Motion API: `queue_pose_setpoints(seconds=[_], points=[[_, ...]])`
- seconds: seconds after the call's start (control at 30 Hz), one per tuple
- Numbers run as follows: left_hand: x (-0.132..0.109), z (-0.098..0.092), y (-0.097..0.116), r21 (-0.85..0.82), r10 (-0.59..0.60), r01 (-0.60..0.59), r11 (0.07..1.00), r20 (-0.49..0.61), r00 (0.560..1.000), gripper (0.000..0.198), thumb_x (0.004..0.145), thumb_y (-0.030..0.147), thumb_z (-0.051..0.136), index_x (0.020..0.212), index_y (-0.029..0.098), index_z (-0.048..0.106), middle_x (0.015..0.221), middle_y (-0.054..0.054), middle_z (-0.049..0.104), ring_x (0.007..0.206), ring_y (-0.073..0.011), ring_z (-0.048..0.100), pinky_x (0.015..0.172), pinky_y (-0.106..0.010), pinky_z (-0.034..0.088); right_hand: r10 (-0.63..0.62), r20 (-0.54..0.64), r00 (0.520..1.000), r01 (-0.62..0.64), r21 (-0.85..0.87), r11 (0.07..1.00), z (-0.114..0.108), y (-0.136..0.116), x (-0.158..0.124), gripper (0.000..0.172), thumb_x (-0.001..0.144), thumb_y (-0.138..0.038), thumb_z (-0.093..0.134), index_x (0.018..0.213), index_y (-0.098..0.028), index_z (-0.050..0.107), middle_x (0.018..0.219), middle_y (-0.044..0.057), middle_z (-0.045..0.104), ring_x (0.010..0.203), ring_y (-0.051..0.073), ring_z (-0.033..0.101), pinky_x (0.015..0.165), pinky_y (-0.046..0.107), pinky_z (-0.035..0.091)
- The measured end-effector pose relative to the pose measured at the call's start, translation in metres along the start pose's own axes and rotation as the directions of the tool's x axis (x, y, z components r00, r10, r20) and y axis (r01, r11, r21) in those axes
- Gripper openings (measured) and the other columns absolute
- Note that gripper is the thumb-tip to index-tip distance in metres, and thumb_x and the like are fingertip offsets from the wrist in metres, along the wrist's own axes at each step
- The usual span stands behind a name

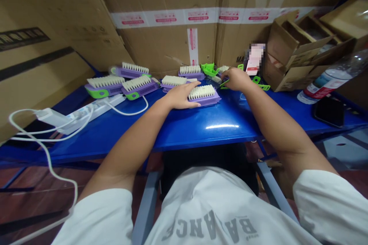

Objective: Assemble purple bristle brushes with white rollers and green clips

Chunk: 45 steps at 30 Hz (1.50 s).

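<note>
My left hand (180, 95) lies with fingers stretched against the left end of a purple brush with white bristles (204, 95) on the blue table (201, 124). My right hand (235, 78) reaches farther back and is closed on a small green plastic part (224, 83). More green parts (209, 69) lie just behind it. Several other purple brushes, some with green ends, lie to the left, such as one brush (105, 86) and another brush (139, 86).
A white power strip (86, 113) with cables lies at the table's left. Large cardboard boxes (172, 15) wall the back; smaller open cartons (301, 49) stand at right, with a plastic bottle (330, 78) and a dark phone (329, 111).
</note>
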<state>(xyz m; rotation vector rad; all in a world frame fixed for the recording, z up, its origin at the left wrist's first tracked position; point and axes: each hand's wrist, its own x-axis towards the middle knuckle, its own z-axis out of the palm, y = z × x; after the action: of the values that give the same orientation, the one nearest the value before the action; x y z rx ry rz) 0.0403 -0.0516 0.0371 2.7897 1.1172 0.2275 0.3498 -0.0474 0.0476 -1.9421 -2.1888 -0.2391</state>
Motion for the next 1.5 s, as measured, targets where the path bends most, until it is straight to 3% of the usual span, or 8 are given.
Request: queue_pose_setpoints(seconds=[0.23, 0.53, 0.7, 0.9, 1.1, 1.5], points=[[0.001, 0.001, -0.002, 0.001, 0.009, -0.009, 1.0, -0.004, 1.0, 0.108, 0.094, 0.064, 0.078, 0.182, 0.017, 0.034, 0.185, -0.017, 0.045, 0.169, -0.04, 0.049, 0.141, -0.051, 0.04, 0.032, 0.017, 0.999, -0.032, -0.002, 0.999, 0.002, 0.001, 0.001, 0.039, 0.087, -0.013, 0.075, 0.12, -0.024, 0.093, 0.127, 0.012, 0.088, 0.12, 0.036, 0.081, 0.095, 0.041, 0.062], [0.001, 0.002, -0.004, -0.02, 0.02, -0.02, 1.0, -0.01, 1.0, 0.106, 0.094, 0.063, 0.078, 0.181, 0.021, 0.035, 0.184, -0.017, 0.047, 0.167, -0.0427, 0.051, 0.139, -0.054, 0.043, 0.008, -0.088, 0.996, -0.001, 0.079, 0.997, 0.018, 0.011, 0.01, 0.032, 0.084, -0.014, 0.076, 0.108, -0.024, 0.093, 0.119, 0.013, 0.088, 0.111, 0.035, 0.079, 0.095, 0.045, 0.065], [0.001, 0.002, -0.003, -0.022, 0.017, -0.017, 1.0, -0.011, 1.0, 0.106, 0.094, 0.062, 0.078, 0.181, 0.02, 0.034, 0.184, -0.018, 0.047, 0.167, -0.0425, 0.052, 0.138, -0.054, 0.043, -0.049, -0.13, 0.99, 0.064, 0.115, 0.991, 0.021, 0.013, 0.013, 0.029, 0.085, -0.018, 0.072, 0.11, -0.018, 0.088, 0.126, 0.019, 0.08, 0.118, 0.037, 0.076, 0.104, 0.048, 0.065], [0.001, 0.002, -0.002, -0.032, 0.021, -0.022, 0.999, -0.006, 1.0, 0.106, 0.094, 0.061, 0.078, 0.18, 0.018, 0.035, 0.183, -0.019, 0.048, 0.166, -0.0426, 0.052, 0.138, -0.054, 0.043, 0.017, -0.143, 0.99, 0.006, 0.161, 0.987, 0.02, 0.008, 0.011, 0.027, 0.088, -0.018, 0.07, 0.112, -0.016, 0.083, 0.13, 0.021, 0.074, 0.117, 0.041, 0.076, 0.11, 0.055, 0.063], [0.002, 0.003, -0.004, -0.048, 0.024, -0.025, 0.999, -0.016, 1.0, 0.106, 0.092, 0.061, 0.079, 0.18, 0.019, 0.036, 0.183, -0.018, 0.049, 0.166, -0.0421, 0.052, 0.138, -0.055, 0.043, 0.0, -0.222, 0.975, 0.049, 0.218, 0.975, 0.023, 0.012, 0.015, 0.021, 0.093, -0.019, 0.068, 0.112, -0.019, 0.077, 0.128, 0.02, 0.074, 0.124, 0.043, 0.073, 0.116, 0.062, 0.06], [0.002, 0.005, -0.005, -0.081, 0.018, -0.018, 0.997, -0.004, 1.0, 0.11, 0.092, 0.063, 0.078, 0.181, 0.018, 0.032, 0.187, -0.019, 0.042, 0.171, -0.0421, 0.046, 0.142, -0.056, 0.038, -0.038, -0.299, 0.954, 0.126, 0.281, 0.951, 0.015, 0.014, 0.016, 0.029, 0.104, -0.031, 0.059, 0.13, -0.023, 0.069, 0.137, 0.02, 0.073, 0.136, 0.042, 0.066, 0.123, 0.066, 0.053]])
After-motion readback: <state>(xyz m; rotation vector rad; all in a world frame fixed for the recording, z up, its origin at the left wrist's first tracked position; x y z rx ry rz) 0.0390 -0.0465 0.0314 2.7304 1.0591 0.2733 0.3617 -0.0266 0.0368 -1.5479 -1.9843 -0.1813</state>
